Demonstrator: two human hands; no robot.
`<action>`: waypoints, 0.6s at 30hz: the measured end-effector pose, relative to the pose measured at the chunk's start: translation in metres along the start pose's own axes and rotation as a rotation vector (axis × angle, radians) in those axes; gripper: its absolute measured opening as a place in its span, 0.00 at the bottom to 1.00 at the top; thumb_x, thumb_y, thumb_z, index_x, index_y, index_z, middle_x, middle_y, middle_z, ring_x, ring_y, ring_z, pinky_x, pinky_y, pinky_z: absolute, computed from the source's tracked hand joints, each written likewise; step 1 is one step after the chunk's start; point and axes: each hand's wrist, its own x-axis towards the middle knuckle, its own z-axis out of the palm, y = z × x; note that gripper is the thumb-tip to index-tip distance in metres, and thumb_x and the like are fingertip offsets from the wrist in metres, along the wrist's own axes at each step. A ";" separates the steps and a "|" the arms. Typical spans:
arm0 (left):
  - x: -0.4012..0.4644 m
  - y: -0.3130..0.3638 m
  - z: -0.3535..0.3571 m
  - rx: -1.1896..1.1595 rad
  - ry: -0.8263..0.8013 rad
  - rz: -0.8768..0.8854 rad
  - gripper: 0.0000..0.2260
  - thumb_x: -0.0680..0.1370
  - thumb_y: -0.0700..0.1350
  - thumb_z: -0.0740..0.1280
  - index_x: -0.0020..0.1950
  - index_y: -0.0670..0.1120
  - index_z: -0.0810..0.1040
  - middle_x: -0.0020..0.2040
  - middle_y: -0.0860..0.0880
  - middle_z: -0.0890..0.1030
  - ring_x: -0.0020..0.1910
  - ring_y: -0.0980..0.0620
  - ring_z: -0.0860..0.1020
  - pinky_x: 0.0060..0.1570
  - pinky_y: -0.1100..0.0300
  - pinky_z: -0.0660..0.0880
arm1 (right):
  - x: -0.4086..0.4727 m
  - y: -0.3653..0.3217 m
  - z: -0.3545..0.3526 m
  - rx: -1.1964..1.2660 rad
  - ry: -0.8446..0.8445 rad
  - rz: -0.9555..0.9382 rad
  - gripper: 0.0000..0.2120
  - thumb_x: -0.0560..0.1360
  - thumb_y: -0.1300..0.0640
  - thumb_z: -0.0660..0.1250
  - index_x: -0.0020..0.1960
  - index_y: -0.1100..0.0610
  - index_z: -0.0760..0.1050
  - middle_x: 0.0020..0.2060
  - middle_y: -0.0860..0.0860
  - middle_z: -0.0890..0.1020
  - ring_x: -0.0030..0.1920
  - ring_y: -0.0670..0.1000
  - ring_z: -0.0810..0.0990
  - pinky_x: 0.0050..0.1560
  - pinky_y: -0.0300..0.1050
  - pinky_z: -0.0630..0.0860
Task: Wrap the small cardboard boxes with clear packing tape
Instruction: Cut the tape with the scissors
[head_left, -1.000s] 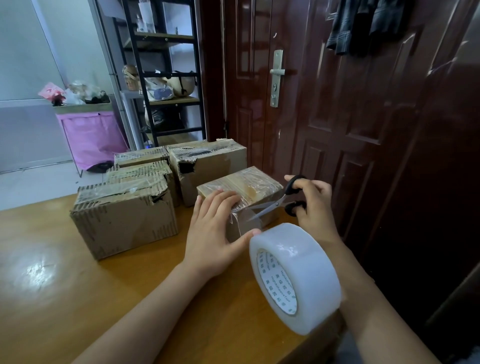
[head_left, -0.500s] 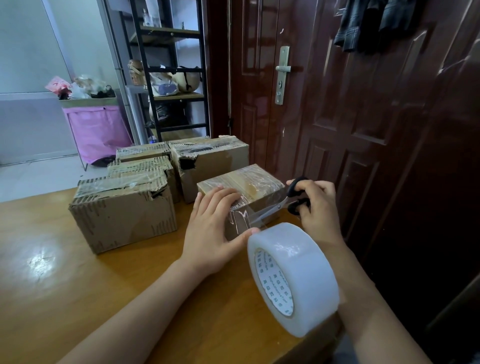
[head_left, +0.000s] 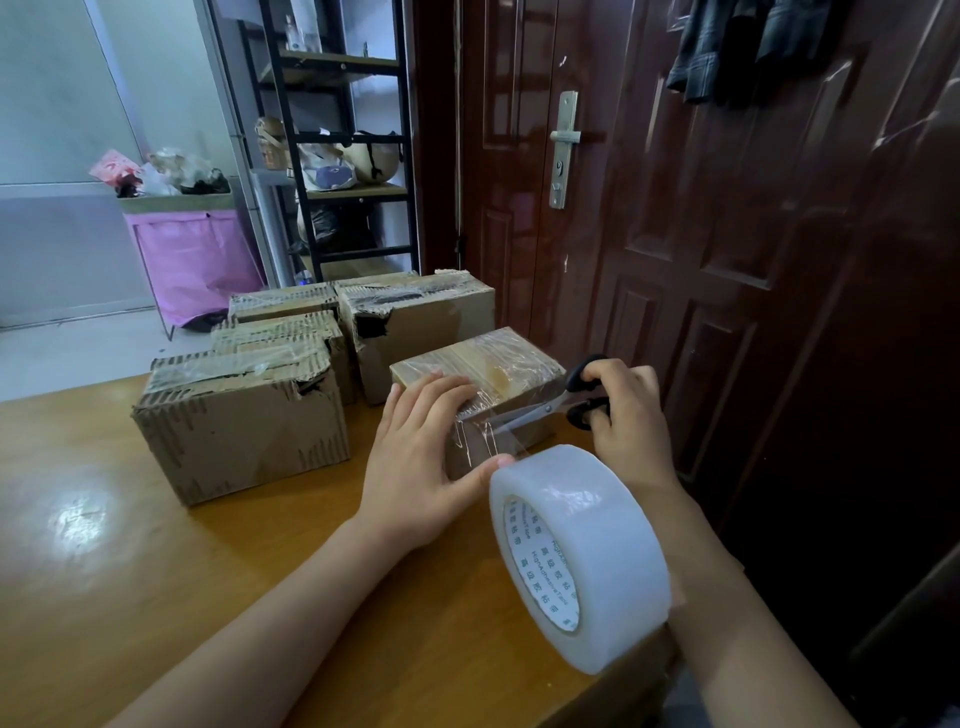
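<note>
I was looking down on a glossy wooden desk (head_left: 104, 571) in a room with a pink bin (head_left: 192, 260) and a black shelf rack (head_left: 337, 156) at the far left, and a dark red door (head_left: 675, 234) filling the right. Starting from the left, a cluster of four worn cardboard boxes (head_left: 239, 421) sat together on the desk, their tops already showing strips of clear tape, so I judged those done or nearly so. Just to their right stood the smaller box (head_left: 483, 364) in hand, its top and near side shining with film. My left hand (head_left: 421, 457) lay flat against that box's near corner, fingers straight and pressing the tape down, the thumb reaching toward the roll; that grip held nothing. A stretch of tape ran from the box's near face back to the tape roll (head_left: 582, 556), which stood on edge at the desk's near right corner, in front of my right forearm. Further right, my right hand (head_left: 623, 415) had its grip curled through the black handles of the scissors (head_left: 550, 408), the blades part open and set at the tape strand just beside the box. In my judgement the wrap on this box was as good as finished, with the cut and a last smoothing of the loose end left; I could not tell whether the undersides of any box were taped.
</note>
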 end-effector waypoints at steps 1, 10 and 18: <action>0.000 0.000 0.000 -0.001 -0.001 0.000 0.38 0.72 0.76 0.51 0.69 0.50 0.72 0.69 0.54 0.72 0.73 0.60 0.59 0.75 0.50 0.48 | 0.000 0.000 0.000 0.007 0.000 0.000 0.21 0.73 0.75 0.62 0.60 0.56 0.74 0.51 0.47 0.65 0.56 0.56 0.75 0.58 0.47 0.73; 0.001 0.000 0.000 -0.012 -0.011 -0.003 0.38 0.72 0.76 0.51 0.69 0.50 0.72 0.69 0.54 0.73 0.73 0.56 0.61 0.75 0.47 0.50 | 0.000 -0.003 -0.001 0.006 -0.024 -0.013 0.21 0.73 0.75 0.61 0.61 0.57 0.74 0.52 0.47 0.65 0.58 0.56 0.75 0.59 0.46 0.72; 0.001 0.001 -0.001 -0.017 -0.026 -0.010 0.39 0.72 0.76 0.51 0.69 0.50 0.72 0.69 0.54 0.73 0.73 0.55 0.62 0.75 0.48 0.50 | -0.001 -0.002 0.000 -0.018 0.013 -0.032 0.20 0.73 0.74 0.63 0.60 0.58 0.75 0.51 0.47 0.66 0.56 0.56 0.76 0.56 0.42 0.70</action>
